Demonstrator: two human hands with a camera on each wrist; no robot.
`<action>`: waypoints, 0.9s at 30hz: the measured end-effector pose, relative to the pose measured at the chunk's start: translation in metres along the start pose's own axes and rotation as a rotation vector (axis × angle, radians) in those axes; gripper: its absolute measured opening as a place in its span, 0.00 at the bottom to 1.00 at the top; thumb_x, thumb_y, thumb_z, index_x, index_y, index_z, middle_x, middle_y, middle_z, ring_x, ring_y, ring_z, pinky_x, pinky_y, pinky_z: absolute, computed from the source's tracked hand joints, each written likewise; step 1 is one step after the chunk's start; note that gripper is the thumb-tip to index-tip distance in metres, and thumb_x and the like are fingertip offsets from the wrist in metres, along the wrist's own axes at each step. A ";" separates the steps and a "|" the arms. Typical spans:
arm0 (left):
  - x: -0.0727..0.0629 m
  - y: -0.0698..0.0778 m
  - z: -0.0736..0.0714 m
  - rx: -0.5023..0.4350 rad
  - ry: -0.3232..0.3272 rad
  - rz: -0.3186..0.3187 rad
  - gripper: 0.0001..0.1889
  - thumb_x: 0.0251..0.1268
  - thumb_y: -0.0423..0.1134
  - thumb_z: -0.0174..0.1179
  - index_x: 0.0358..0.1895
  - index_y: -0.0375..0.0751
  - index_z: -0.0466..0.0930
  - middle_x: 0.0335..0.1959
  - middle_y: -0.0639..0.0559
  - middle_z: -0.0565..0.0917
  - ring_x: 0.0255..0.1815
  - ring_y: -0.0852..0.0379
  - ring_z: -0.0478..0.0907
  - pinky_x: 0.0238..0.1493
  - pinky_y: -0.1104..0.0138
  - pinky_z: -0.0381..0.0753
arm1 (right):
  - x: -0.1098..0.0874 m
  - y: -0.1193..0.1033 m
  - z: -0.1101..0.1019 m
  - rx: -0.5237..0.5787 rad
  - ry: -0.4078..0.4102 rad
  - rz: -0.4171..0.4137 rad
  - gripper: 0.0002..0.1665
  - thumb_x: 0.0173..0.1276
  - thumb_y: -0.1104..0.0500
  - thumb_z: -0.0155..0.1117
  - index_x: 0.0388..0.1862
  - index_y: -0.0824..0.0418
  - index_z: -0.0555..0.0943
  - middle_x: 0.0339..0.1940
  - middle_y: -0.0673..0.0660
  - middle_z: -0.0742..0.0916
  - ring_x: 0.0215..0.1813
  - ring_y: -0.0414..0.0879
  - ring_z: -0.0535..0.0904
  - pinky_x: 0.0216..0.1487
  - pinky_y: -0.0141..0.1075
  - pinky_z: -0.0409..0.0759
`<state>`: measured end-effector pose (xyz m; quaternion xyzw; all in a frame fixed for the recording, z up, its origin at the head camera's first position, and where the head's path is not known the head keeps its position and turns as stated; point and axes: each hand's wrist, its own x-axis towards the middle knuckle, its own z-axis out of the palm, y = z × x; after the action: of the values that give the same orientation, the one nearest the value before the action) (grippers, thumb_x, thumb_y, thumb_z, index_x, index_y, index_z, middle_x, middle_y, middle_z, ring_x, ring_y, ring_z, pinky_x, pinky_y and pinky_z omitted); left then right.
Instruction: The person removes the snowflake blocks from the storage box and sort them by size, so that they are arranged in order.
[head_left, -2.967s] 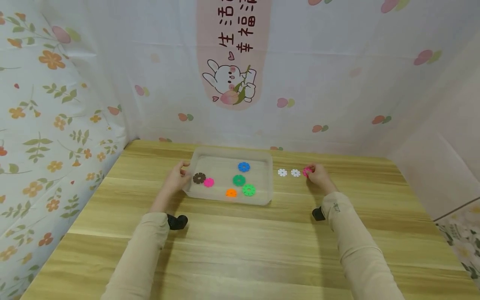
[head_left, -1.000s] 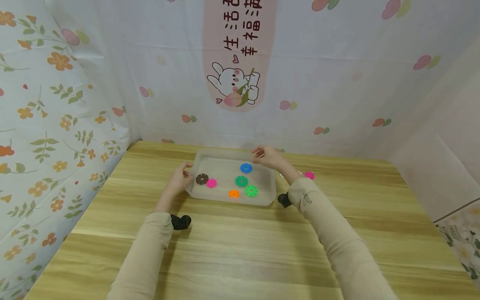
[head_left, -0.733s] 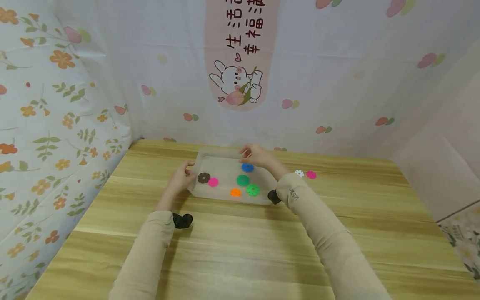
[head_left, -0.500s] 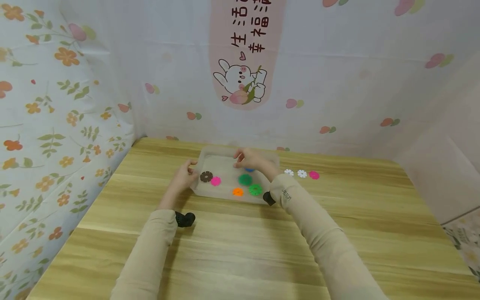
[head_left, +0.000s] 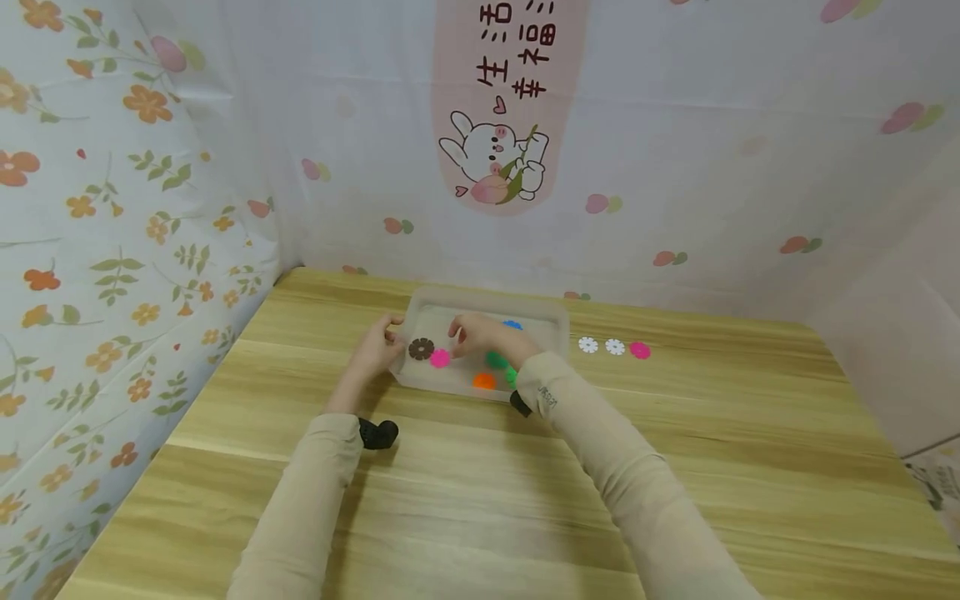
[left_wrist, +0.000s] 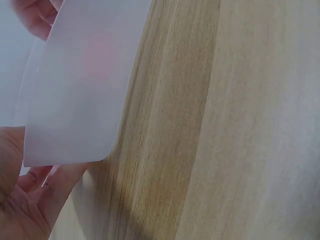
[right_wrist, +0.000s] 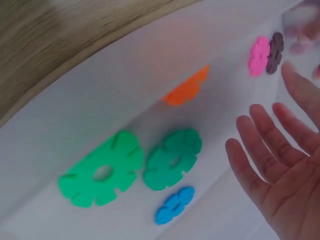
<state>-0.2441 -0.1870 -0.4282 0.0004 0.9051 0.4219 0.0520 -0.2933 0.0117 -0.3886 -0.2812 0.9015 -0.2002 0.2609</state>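
A translucent white plastic tray [head_left: 491, 297] holds flower-shaped plastic discs with notched edges. My left hand [head_left: 378, 348] grips the tray's left end; in the left wrist view that hand [left_wrist: 30, 200] is at the tray's corner. My right hand [head_left: 483, 335] hovers over the tray, with nothing between its loosely bent fingers. Nearest to it are the pink disc [head_left: 440, 358] and the brown disc [head_left: 421, 349]. In the right wrist view lie the light green disc [right_wrist: 80, 185], dark green disc [right_wrist: 172, 160], blue disc [right_wrist: 175, 205] and orange disc [right_wrist: 187, 90].
Right of the tray on the wooden table [head_left: 465, 500], two white discs [head_left: 588, 345] and a pink disc [head_left: 640, 350] lie in a row. A printed cloth [head_left: 360, 150] hangs behind the table, with floral cloth on the left.
My right hand has left the pink disc at the end of the row and moved left over the tray, past the blue disc. My left hand stays at the tray's left end.
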 end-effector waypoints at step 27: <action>-0.001 0.002 0.001 -0.036 0.028 -0.011 0.24 0.60 0.25 0.50 0.61 0.35 0.63 0.42 0.35 0.73 0.42 0.46 0.72 0.36 0.66 0.73 | 0.021 -0.025 0.013 -0.188 -0.031 0.041 0.13 0.54 0.66 0.66 0.37 0.61 0.73 0.35 0.52 0.79 0.39 0.44 0.72 0.42 0.32 0.73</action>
<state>-0.2432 -0.1848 -0.4276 -0.0113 0.8980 0.4379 0.0414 -0.2906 -0.0234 -0.3940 -0.2889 0.9177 -0.1052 0.2514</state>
